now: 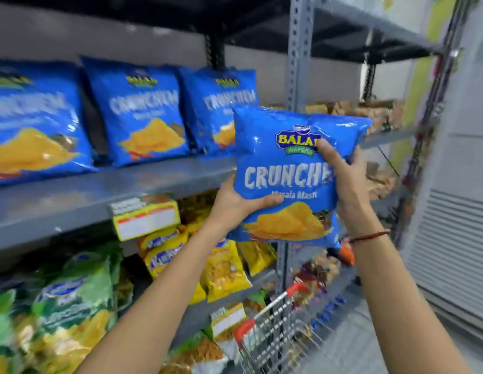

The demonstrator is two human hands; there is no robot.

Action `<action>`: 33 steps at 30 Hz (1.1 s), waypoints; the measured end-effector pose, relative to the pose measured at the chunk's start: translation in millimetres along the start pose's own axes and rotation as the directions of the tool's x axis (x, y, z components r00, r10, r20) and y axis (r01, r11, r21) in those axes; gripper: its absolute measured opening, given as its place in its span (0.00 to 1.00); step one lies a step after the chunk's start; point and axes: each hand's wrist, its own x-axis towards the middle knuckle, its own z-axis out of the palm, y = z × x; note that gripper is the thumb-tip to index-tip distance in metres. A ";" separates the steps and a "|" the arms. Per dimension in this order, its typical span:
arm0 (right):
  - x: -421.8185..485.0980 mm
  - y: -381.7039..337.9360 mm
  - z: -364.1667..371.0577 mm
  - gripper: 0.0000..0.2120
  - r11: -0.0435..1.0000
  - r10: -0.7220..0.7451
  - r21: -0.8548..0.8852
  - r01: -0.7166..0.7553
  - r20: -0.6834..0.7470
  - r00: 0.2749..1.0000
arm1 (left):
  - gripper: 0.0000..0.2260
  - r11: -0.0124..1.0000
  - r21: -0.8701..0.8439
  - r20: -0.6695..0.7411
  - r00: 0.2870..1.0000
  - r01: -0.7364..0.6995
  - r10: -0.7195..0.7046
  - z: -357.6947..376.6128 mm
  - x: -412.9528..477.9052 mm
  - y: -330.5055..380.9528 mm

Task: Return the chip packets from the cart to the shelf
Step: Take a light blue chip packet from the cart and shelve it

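I hold a blue chip packet (pixel 283 168) upright in both hands, in front of the right end of the grey shelf (pixel 86 195). My left hand (pixel 237 202) grips its lower left edge, thumb across the front. My right hand (pixel 345 179) grips its right side, thumb on the logo. Three matching blue packets (pixel 137 114) stand in a row on that shelf, to the left of and behind the held one. The wire cart (pixel 275 338) with red corner trim is low at centre right; its inside is mostly hidden.
A perforated grey upright post (pixel 298 49) stands just behind the held packet. Yellow packets (pixel 224 268) and green packets (pixel 73 292) fill the lower shelves. More snacks sit on the rack to the right (pixel 375 112). A white louvred panel (pixel 456 238) lines the aisle's right side.
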 end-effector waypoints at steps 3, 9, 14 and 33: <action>17.5 -27.0 44.4 0.25 0.994 -0.070 0.086 0.065 0.049 0.996 | 0.22 0.997 0.029 -0.081 0.994 -0.078 0.080 -32.1 3.7 41.2; 40.2 -43.6 131.2 0.07 0.973 -0.151 0.188 0.131 0.095 0.984 | 0.26 0.990 0.089 -0.192 0.973 -0.113 0.129 -98.3 7.8 87.2; 59.6 -24.1 195.3 0.10 0.974 -0.162 0.187 0.128 0.176 0.971 | 0.26 0.988 0.148 -0.292 0.954 -0.032 0.074 -153.7 11.3 97.3; 124.0 84.1 294.1 0.34 0.992 0.120 -0.005 -0.123 0.260 0.958 | 0.23 0.965 0.133 -0.471 0.872 0.224 -0.137 -221.2 60.7 50.6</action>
